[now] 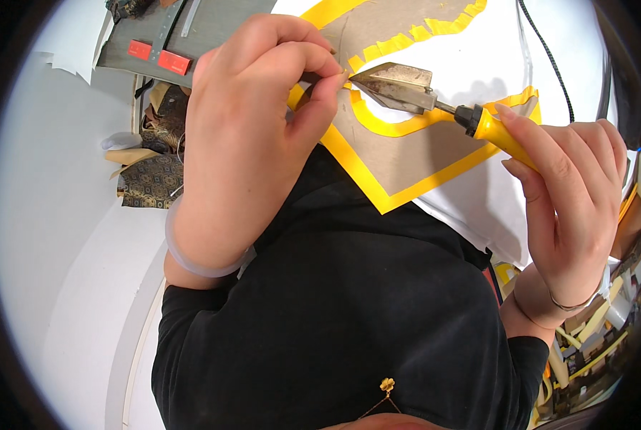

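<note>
A beige fabric piece [406,168] with yellow edging lies on the white work surface. The yellow edging [379,188] runs along its outer sides, and a snipped yellow strip follows a curved cut-out. My left hand [256,122] is closed in a pinch, thumb and forefinger meeting on a small tab of the edging beside the cut-out. In my right hand [567,186] is a small iron [503,136] with a yellow handle, black collar and pointed metal head. The iron's tip is right by my left fingertips; whether it presses on the fabric I cannot tell.
A grey mat [224,36] with a dark ruler and red blocks is at the upper left. Patterned cloth pieces [152,179] are piled below it. A speckled cord [550,57] crosses the upper right. Cluttered scraps [593,344] fill the lower right.
</note>
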A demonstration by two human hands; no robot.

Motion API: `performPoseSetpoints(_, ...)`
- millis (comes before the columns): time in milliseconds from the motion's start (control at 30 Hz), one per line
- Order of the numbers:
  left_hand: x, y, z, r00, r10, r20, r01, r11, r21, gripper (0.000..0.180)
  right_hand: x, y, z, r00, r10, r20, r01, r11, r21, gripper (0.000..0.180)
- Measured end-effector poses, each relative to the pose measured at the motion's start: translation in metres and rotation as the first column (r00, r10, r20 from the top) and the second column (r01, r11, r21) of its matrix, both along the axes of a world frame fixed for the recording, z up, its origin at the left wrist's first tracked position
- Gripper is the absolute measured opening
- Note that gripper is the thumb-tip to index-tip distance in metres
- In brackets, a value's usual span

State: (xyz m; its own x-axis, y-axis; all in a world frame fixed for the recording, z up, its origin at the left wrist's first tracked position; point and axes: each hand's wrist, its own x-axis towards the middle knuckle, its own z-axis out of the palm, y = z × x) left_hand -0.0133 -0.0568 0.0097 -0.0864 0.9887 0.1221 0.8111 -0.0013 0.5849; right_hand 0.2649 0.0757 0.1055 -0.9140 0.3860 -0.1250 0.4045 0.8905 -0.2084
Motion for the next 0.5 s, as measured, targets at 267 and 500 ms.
performPoseSetpoints(267,-0.005,-0.001,-0.003,0.998,-0.029,0.049,0.027,0.998,0.049,0.016,-0.005,0.001,0.001,1.000,0.017,0.011,-0.018,0.999,0.037,0.045)
performPoseSetpoints(500,0.000,-0.008,-0.001,0.989,-0.018,0.148,0.007,0.997,0.077,0.021,0.007,0.003,-0.003,0.997,-0.031,-0.065,0.034,0.998,0.056,0.042)
